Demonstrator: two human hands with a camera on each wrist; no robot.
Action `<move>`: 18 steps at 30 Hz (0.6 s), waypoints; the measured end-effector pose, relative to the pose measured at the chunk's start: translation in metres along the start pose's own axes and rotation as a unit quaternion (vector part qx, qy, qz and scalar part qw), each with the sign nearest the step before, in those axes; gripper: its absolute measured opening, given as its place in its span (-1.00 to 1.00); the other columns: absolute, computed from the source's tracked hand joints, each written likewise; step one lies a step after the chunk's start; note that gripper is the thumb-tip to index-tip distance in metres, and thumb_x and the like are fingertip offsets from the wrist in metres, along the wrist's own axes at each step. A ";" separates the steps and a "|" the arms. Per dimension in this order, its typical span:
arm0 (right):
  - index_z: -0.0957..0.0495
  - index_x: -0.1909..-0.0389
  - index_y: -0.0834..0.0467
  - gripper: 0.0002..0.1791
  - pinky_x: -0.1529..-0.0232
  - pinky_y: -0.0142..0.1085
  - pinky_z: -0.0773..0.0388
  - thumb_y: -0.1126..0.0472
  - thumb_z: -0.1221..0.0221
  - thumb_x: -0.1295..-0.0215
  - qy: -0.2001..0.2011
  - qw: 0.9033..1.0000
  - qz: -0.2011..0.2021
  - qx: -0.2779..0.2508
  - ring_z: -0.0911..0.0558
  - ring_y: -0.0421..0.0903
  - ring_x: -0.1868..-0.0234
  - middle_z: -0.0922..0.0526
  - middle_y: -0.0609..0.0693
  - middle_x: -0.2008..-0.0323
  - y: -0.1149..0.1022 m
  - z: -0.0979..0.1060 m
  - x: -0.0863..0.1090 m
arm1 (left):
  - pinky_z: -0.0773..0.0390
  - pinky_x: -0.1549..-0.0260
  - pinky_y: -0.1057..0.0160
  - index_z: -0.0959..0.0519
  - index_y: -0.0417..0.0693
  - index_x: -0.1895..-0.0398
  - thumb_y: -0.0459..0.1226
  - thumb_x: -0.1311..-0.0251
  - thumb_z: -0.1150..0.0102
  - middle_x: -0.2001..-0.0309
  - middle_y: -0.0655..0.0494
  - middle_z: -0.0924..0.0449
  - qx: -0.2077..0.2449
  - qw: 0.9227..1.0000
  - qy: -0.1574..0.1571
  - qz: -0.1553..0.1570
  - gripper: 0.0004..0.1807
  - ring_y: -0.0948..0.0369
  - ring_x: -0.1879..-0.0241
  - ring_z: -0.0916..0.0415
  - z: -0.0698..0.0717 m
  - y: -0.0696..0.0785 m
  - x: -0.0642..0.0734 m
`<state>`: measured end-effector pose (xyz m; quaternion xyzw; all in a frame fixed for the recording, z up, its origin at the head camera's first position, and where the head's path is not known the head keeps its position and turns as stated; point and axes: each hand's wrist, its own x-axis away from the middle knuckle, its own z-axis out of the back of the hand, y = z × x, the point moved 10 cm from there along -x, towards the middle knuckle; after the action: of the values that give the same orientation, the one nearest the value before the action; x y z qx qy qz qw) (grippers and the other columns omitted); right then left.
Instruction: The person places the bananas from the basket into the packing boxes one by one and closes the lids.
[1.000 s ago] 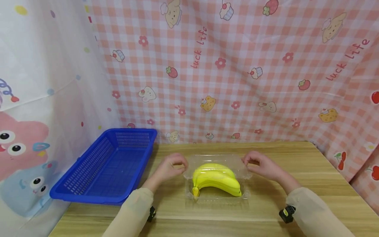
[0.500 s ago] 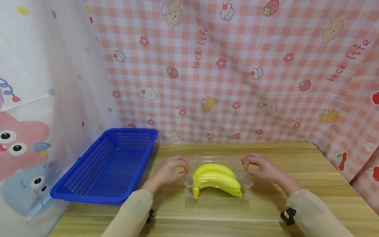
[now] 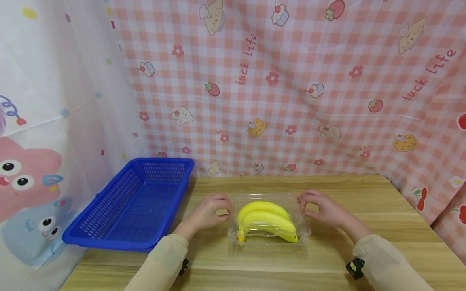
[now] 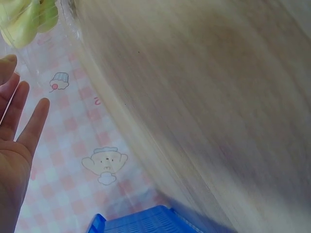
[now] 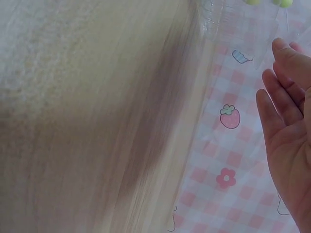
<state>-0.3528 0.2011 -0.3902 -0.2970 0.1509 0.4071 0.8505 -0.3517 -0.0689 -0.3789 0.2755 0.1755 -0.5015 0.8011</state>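
Observation:
A bunch of yellow bananas [image 3: 265, 218] lies inside a clear plastic clamshell box [image 3: 269, 245] at the middle of the table. Its see-through lid [image 3: 265, 197] slants over the fruit, the front edge low across the lower banana. At the lid's left side my left hand [image 3: 212, 210] pinches the edge between thumb and forefinger. My right hand [image 3: 322, 208] pinches the opposite side the same way. In the left wrist view the other fingers of the left hand [image 4: 14, 150] spread loosely, beside the bananas [image 4: 26, 24]. The right hand [image 5: 291, 131] looks alike in its wrist view.
An open blue plastic basket [image 3: 134, 210] with slotted walls stands on the left of the wooden table [image 3: 269, 270]. A pink checked cloth [image 3: 233, 101] hangs behind the table, and a white printed one [image 3: 73, 81] hangs on the left.
The lid's front edge has come down and toward me over the bananas, with both hands staying at its sides. The bananas and basket have not moved.

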 end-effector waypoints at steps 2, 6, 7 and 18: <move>-0.51 0.41 -0.07 -0.56 0.04 0.02 -0.57 0.53 -0.42 0.04 -0.003 1.000 0.001 0.006 -0.59 0.06 0.03 -0.62 0.05 0.10 -0.001 0.000 0.000 | -0.58 0.11 0.35 -0.64 -0.04 0.47 -0.53 0.08 -0.44 0.26 0.16 -0.62 -0.005 1.000 -0.007 0.000 -0.76 0.23 0.17 -0.57 -0.001 0.000 0.000; -0.50 0.42 -0.07 -0.56 0.04 0.02 -0.58 0.52 -0.43 0.05 -0.008 1.000 -0.006 0.020 -0.59 0.05 0.02 -0.62 0.03 0.09 0.000 -0.001 0.001 | -0.58 0.10 0.35 -0.65 -0.06 0.46 -0.53 0.07 -0.44 0.25 0.16 -0.62 -0.010 1.000 -0.017 0.004 -0.78 0.23 0.17 -0.57 -0.003 0.000 0.000; -0.50 0.42 -0.07 -0.56 0.04 0.02 -0.59 0.51 -0.43 0.04 -0.008 1.000 -0.004 0.023 -0.59 0.05 0.02 -0.62 0.03 0.09 0.000 -0.001 0.001 | -0.57 0.10 0.36 -0.65 -0.06 0.46 -0.53 0.07 -0.44 0.25 0.16 -0.62 -0.010 1.000 -0.019 0.002 -0.79 0.23 0.17 -0.57 -0.003 0.000 0.000; -0.50 0.40 -0.04 -0.59 0.05 -0.02 -0.60 0.49 -0.44 0.04 -0.003 0.999 0.026 0.034 -0.60 0.06 0.00 -0.62 0.03 0.09 -0.004 -0.001 0.002 | -0.57 0.08 0.33 -0.66 -0.09 0.46 -0.53 0.10 -0.45 0.25 0.13 -0.63 -0.018 0.999 -0.023 -0.019 -0.78 0.20 0.16 -0.58 -0.003 0.003 0.001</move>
<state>-0.3482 0.1994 -0.3902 -0.2628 0.1701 0.4249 0.8493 -0.3484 -0.0660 -0.3810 0.2459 0.1710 -0.5193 0.8004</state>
